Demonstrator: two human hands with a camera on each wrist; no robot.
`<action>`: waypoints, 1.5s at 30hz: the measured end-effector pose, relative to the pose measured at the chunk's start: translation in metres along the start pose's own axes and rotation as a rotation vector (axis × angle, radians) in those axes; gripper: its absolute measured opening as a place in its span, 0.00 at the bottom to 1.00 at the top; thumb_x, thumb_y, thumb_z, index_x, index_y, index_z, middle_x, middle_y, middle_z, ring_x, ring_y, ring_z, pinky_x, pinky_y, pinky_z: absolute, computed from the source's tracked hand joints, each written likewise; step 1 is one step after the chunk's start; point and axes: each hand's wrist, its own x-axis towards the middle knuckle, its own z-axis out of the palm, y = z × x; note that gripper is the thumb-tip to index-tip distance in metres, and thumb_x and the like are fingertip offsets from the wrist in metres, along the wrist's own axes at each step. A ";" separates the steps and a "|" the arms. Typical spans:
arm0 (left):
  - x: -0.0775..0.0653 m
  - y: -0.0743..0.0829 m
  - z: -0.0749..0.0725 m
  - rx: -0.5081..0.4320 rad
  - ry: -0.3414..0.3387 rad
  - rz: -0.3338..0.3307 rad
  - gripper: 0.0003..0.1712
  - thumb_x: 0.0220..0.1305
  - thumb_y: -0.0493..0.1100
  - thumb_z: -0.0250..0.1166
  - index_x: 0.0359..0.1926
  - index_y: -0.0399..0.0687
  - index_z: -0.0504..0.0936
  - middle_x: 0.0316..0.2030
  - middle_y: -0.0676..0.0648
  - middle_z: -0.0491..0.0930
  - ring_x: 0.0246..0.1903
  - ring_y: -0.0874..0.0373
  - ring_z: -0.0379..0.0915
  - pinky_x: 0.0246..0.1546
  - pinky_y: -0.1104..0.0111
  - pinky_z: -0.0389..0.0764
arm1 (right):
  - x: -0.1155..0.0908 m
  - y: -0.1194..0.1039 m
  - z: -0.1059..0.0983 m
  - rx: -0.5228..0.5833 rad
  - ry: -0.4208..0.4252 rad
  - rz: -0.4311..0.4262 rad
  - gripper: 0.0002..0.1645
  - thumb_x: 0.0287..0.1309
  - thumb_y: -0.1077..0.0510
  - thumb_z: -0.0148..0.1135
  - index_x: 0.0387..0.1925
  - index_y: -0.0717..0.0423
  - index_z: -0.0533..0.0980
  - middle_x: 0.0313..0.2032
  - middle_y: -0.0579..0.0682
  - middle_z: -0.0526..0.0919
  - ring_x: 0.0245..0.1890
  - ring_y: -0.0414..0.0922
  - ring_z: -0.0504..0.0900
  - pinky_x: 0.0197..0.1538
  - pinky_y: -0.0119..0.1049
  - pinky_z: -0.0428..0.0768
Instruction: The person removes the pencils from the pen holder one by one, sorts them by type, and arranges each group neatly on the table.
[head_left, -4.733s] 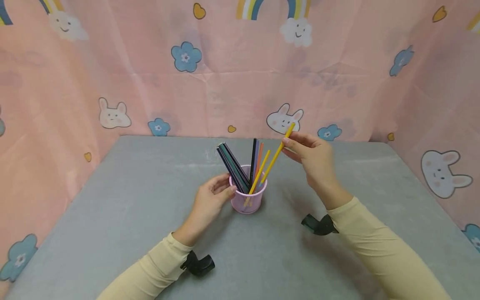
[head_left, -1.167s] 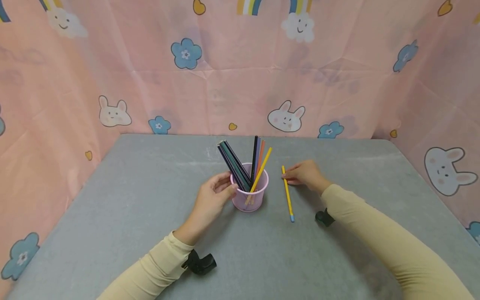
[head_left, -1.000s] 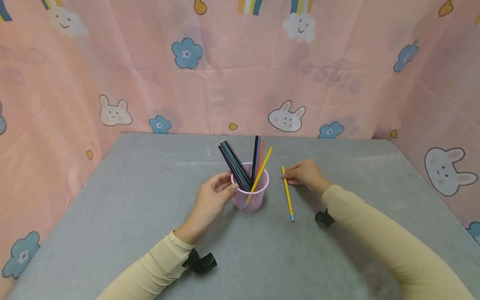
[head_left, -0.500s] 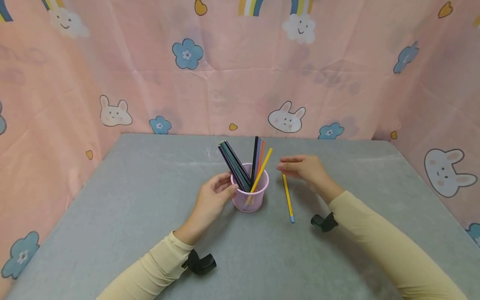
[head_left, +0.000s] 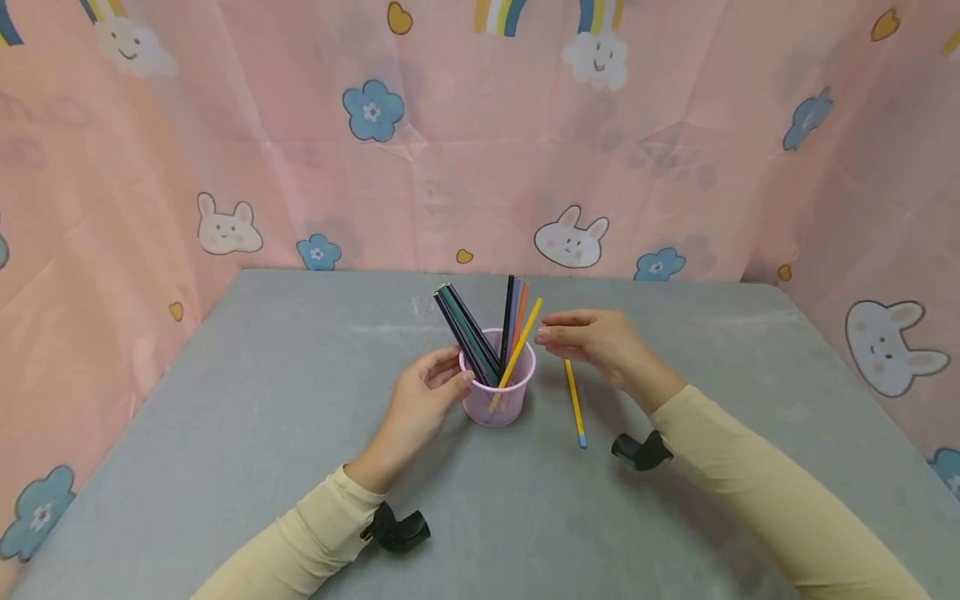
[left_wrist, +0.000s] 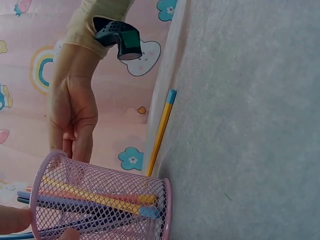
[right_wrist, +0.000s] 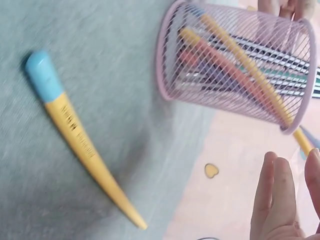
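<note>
A pink mesh pen cup [head_left: 492,408] stands upright on the grey table, and my left hand [head_left: 420,400] grips its left side near the rim. Dark pencils [head_left: 467,333] lean left in it. A black pencil [head_left: 507,321], a purple one, an orange one and a yellow pencil [head_left: 522,337] lean right. My right hand [head_left: 611,346] hovers right of the cup with thumb and fingers apart, its fingertips close to that yellow pencil. Nothing is held in it. Below lies another yellow pencil [right_wrist: 82,142] with a blue end; in the head view the hand hides its far tip.
The grey table [head_left: 300,433] reaches back to a pink cloth [head_left: 450,183] printed with rabbits, flowers and rainbows. A black wrist camera [head_left: 401,532] sits under the left sleeve, and another wrist camera [head_left: 642,452] under the right.
My right hand has taken a yellow pencil out of the cup, laid it on the table and let go. It has risen and moved left toward the cup. My left hand stays put.
</note>
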 end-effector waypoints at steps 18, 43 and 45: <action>-0.001 -0.001 -0.001 -0.016 -0.004 -0.014 0.25 0.66 0.29 0.61 0.64 0.27 0.70 0.58 0.28 0.76 0.59 0.41 0.76 0.51 0.66 0.87 | -0.003 -0.009 0.016 0.110 0.030 -0.071 0.24 0.62 0.58 0.67 0.57 0.64 0.75 0.40 0.43 0.84 0.47 0.43 0.87 0.54 0.33 0.84; 0.003 -0.001 -0.002 -0.047 -0.005 -0.016 0.26 0.65 0.28 0.62 0.63 0.27 0.70 0.58 0.27 0.76 0.58 0.41 0.77 0.48 0.67 0.88 | -0.016 -0.027 0.011 0.042 0.068 -0.202 0.20 0.64 0.57 0.65 0.52 0.66 0.75 0.35 0.38 0.85 0.38 0.34 0.86 0.49 0.30 0.86; 0.003 -0.001 -0.002 -0.052 -0.004 -0.016 0.26 0.65 0.28 0.61 0.63 0.26 0.70 0.58 0.27 0.76 0.58 0.41 0.76 0.48 0.67 0.88 | -0.019 -0.032 0.008 0.064 0.068 -0.221 0.20 0.64 0.57 0.65 0.52 0.67 0.75 0.34 0.37 0.86 0.38 0.33 0.87 0.49 0.30 0.86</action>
